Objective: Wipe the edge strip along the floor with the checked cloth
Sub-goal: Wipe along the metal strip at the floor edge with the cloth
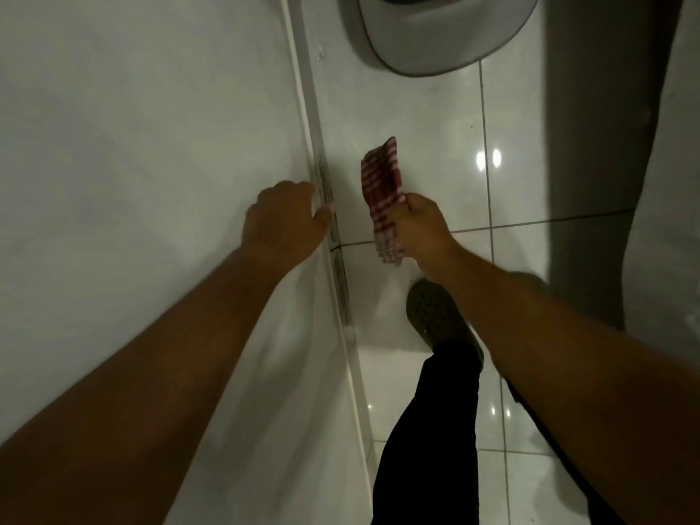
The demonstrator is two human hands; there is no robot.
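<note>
right hand [420, 221]: fingers closed round the checked cloth [382, 198], gripped about mid-length; one end sticks up and away, other end hangs below the fist.
cloth position: in the air over the floor tiles [435, 119], just right of the edge strip [311, 108], not touching it.
left hand [286, 217]: loosely curled, holding nothing; resting on the white panel [151, 145] with fingertips at the strip's edge.
strip state: dark grime marks visible from beside the left hand down to the near stretch at mid-frame [341, 286]. Far stretch looks cleaner, though lighting is dim, can't be sure.
progress: judging by the grime and the lifted cloth, dirty section not yet wiped. Early or between passes; can't tell which.
left to do: bring cloth onto strip, run it along the marked stretch, then the near end by the shoe [439, 316].
clutter: grey round base [435, 36] at far end sits close to the strip.
</note>
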